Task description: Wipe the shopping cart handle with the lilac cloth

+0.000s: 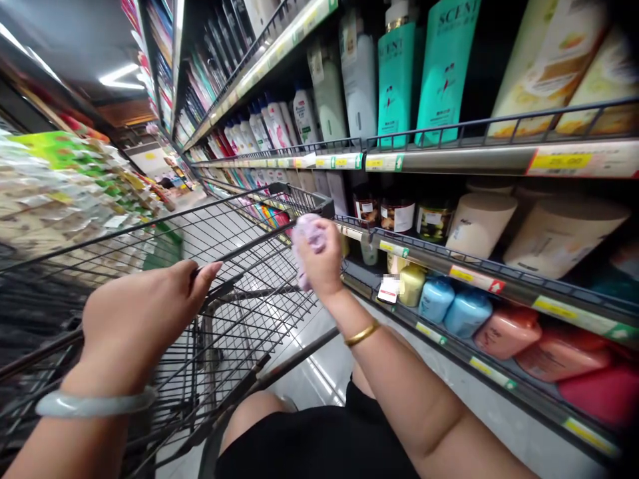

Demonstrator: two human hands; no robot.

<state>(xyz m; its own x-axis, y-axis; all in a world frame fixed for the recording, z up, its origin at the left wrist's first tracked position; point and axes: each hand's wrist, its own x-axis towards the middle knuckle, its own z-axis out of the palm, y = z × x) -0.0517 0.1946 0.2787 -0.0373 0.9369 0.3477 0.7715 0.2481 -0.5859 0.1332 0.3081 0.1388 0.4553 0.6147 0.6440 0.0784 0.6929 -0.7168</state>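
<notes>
A lilac cloth is bunched in my right hand, whose fingers are closed around it. This hand hovers beside the far right corner of a dark wire shopping cart, in front of the shelf. My left hand is closed on the cart's near rim, with the thumb lying along the top. Its other fingers are mostly hidden behind the back of the hand. The cart is tilted in view, and no goods can be made out in its visible basket.
On the right, shelves hold shampoo and lotion bottles, including teal bottles, brown-lidded jars and blue bottles. Price tags line the shelf edges. Packaged goods hang along the left side. A tiled floor shows beneath the cart.
</notes>
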